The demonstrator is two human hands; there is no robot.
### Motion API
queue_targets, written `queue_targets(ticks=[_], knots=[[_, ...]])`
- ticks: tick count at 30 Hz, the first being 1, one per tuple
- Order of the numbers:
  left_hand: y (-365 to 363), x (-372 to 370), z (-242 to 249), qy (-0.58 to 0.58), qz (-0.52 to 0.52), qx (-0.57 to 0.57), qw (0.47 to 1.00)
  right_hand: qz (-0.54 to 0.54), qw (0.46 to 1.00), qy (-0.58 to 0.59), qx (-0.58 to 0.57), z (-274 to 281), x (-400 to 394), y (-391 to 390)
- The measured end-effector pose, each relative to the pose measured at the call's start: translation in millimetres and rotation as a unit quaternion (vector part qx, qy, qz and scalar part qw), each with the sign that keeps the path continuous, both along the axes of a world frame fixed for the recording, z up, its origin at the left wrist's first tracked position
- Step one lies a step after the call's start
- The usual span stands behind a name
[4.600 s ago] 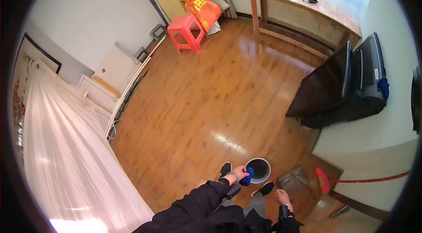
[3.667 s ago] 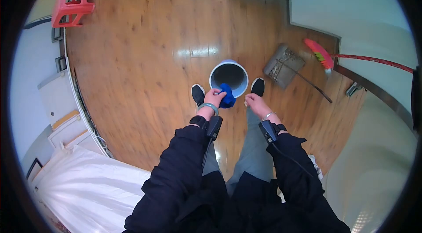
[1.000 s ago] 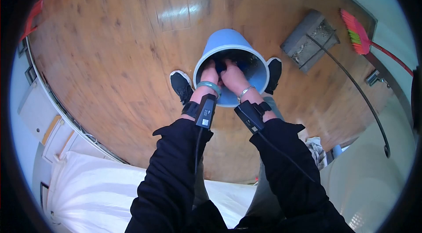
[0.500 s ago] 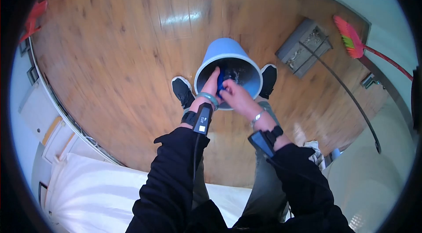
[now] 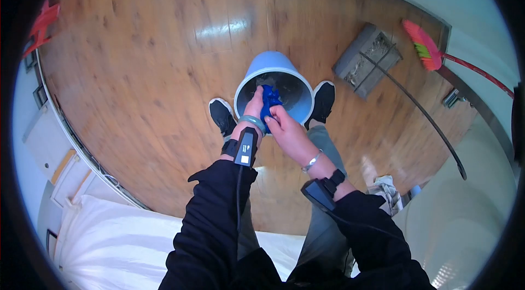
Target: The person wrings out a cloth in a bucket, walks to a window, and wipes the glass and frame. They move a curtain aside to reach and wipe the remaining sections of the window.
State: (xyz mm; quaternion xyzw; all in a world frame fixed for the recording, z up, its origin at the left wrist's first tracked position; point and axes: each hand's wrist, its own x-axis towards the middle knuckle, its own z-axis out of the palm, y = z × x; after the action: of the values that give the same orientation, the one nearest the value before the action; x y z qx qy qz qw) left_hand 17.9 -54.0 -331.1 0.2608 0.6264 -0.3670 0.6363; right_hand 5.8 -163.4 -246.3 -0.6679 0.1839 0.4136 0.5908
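Head view: no readable writing or labels anywhere. Both hands grip a crumpled blue cloth (image 5: 268, 100) over the round light-blue plastic bucket (image 5: 272, 66) standing at twelve o'clock between the black shoes. Left hand (image 5: 253, 107) and right hand (image 5: 286, 129) are closed together around it. A second ago both hands were deeper inside the bucket.

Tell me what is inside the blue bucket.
The bucket shows a dark, wet-looking inner wall. The left hand and right hand hold a blue cloth over its mouth, hiding part of the bottom.
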Motion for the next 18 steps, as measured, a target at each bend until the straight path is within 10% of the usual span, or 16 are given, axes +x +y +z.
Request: queue_targets(ticks=[6,18], knots=[[2,-14,-20,0.024,0.065,0.006,0.998,0.115,0.960,-0.112,-0.230,-40,3,9],[2,-16,-23,0.026,0.014,0.099,0.995,0.082,0.940,-0.075,-0.322,-142,2,-5]])
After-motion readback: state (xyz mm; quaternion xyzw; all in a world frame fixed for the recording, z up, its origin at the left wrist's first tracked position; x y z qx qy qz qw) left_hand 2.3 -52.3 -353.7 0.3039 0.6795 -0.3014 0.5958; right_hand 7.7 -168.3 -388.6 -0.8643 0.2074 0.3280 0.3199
